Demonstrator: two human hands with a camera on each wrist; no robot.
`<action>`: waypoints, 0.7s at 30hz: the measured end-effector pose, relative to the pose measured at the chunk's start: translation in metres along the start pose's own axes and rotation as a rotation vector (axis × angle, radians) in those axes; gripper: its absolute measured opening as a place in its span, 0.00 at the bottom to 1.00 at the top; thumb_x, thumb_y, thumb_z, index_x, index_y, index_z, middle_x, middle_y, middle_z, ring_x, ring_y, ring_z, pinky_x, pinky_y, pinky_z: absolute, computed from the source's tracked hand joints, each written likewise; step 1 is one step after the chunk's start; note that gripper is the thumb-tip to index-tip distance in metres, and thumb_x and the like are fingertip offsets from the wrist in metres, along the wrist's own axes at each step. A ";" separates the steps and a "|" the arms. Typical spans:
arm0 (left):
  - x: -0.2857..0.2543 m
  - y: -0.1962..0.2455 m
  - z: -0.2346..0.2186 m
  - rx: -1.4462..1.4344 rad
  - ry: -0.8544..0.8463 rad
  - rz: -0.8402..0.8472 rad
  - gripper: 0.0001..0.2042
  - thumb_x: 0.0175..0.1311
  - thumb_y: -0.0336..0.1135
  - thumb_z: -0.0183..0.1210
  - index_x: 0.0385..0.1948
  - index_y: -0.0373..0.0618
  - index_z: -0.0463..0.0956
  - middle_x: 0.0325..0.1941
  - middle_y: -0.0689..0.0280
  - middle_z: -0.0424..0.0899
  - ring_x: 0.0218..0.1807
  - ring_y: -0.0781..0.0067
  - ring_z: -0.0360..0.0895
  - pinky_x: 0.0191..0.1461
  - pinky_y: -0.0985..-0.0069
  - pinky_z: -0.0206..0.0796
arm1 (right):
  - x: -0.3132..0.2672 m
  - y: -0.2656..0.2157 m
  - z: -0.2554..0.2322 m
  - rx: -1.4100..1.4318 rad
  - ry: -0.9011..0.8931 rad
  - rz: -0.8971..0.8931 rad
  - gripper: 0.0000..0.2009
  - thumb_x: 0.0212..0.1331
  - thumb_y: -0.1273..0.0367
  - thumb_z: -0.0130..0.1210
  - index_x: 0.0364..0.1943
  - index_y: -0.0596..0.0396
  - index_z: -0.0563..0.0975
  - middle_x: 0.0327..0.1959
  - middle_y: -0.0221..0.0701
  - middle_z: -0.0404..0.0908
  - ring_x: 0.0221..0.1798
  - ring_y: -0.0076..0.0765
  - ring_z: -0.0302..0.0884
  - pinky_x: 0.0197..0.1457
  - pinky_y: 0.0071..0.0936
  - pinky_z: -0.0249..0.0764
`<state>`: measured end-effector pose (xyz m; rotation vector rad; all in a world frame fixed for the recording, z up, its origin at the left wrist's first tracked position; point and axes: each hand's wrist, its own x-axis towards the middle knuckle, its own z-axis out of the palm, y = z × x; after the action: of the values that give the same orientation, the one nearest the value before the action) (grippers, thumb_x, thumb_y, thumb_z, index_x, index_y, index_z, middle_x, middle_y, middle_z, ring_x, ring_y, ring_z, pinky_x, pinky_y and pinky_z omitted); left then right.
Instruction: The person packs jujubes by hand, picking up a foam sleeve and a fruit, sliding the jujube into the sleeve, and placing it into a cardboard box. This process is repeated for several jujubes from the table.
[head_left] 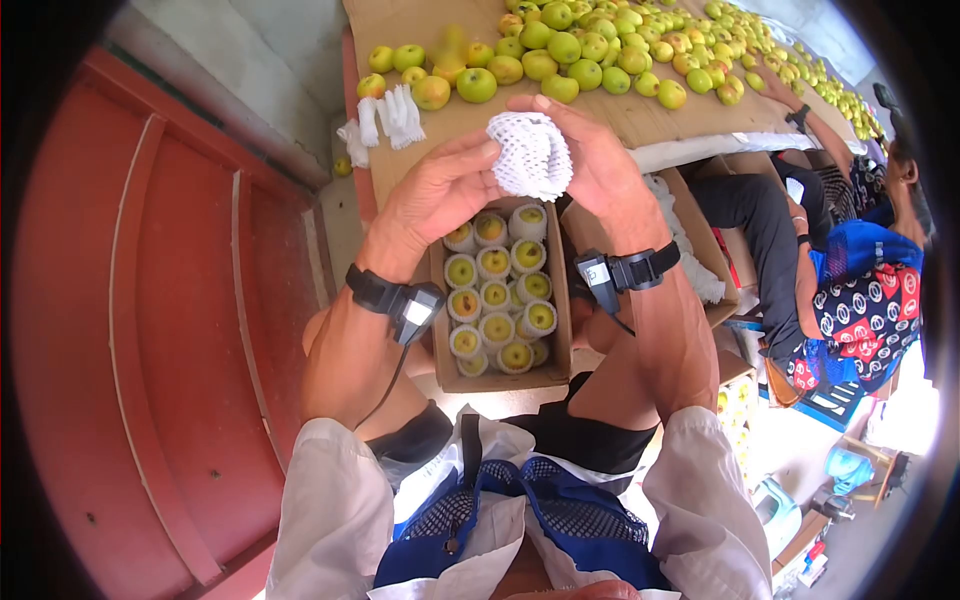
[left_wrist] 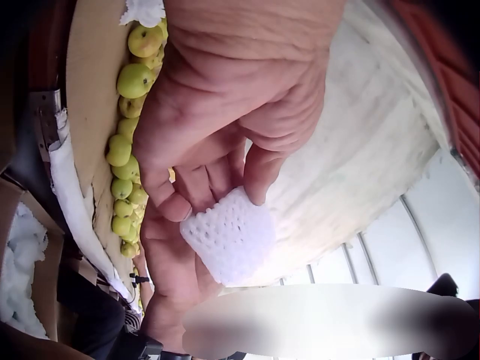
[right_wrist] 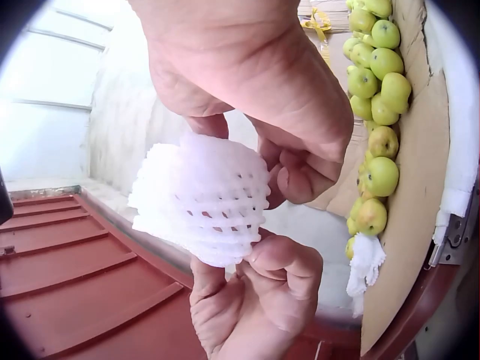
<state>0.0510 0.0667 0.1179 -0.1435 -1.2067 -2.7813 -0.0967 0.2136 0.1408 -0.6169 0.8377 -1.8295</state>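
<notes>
Both hands hold a white foam fruit net (head_left: pixel 532 155) up over the front of the fruit table. My left hand (head_left: pixel 447 185) pinches one side of it between thumb and fingers, also seen in the left wrist view on the foam net (left_wrist: pixel 234 232). From the other side my right hand (head_left: pixel 605 165) grips it, its fingers partly curled at the edge of the foam net (right_wrist: pixel 202 199) in the right wrist view. No fruit shows through the mesh holes. Below the hands stands a cardboard box (head_left: pixel 437 330) with rows of netted yellow-green apples (head_left: pixel 495 295).
Loose green apples (head_left: pixel 590 50) spread across the cardboard-covered table (head_left: pixel 450 120). Several spare foam nets (head_left: pixel 400 115) lie at its left corner. Another box (head_left: pixel 715 270) holds white foam. A red panel (head_left: pixel 200 330) stands left; a seated person (head_left: pixel 850 300) is at right.
</notes>
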 end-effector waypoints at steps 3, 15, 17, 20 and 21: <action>0.002 0.001 0.000 -0.003 -0.021 -0.017 0.19 0.75 0.37 0.54 0.60 0.35 0.73 0.60 0.59 0.80 0.61 0.65 0.78 0.68 0.61 0.67 | 0.006 0.003 -0.009 -0.036 0.011 -0.015 0.15 0.71 0.65 0.56 0.55 0.60 0.77 0.47 0.33 0.83 0.49 0.29 0.82 0.52 0.28 0.80; 0.014 0.031 -0.003 -0.085 0.164 0.250 0.20 0.74 0.39 0.55 0.63 0.41 0.70 0.63 0.62 0.78 0.64 0.62 0.73 0.65 0.61 0.67 | 0.027 -0.010 -0.064 -0.023 0.367 -0.148 0.12 0.66 0.68 0.56 0.50 0.58 0.74 0.39 0.33 0.79 0.38 0.32 0.75 0.34 0.26 0.67; 0.012 0.045 -0.022 -0.162 0.233 0.355 0.21 0.72 0.36 0.56 0.64 0.41 0.69 0.65 0.61 0.77 0.65 0.61 0.73 0.65 0.61 0.67 | 0.028 -0.023 -0.081 0.044 0.458 -0.184 0.11 0.66 0.69 0.55 0.49 0.58 0.74 0.39 0.34 0.80 0.38 0.33 0.76 0.34 0.26 0.67; 0.016 0.067 -0.041 -0.236 0.321 0.473 0.18 0.73 0.36 0.53 0.62 0.44 0.71 0.63 0.63 0.77 0.61 0.65 0.74 0.55 0.65 0.67 | 0.032 -0.039 -0.099 0.088 0.560 -0.227 0.10 0.66 0.70 0.54 0.49 0.58 0.74 0.38 0.35 0.80 0.38 0.34 0.77 0.33 0.26 0.67; 0.016 0.073 -0.045 -0.263 0.329 0.515 0.17 0.73 0.36 0.52 0.61 0.45 0.72 0.63 0.64 0.78 0.61 0.66 0.74 0.54 0.66 0.66 | 0.035 -0.042 -0.102 0.089 0.586 -0.240 0.10 0.66 0.71 0.54 0.48 0.58 0.74 0.38 0.35 0.80 0.38 0.34 0.77 0.33 0.25 0.67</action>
<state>0.0428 -0.0164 0.1422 -0.0100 -0.6154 -2.3703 -0.2080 0.2202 0.1100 -0.1150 1.0864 -2.3011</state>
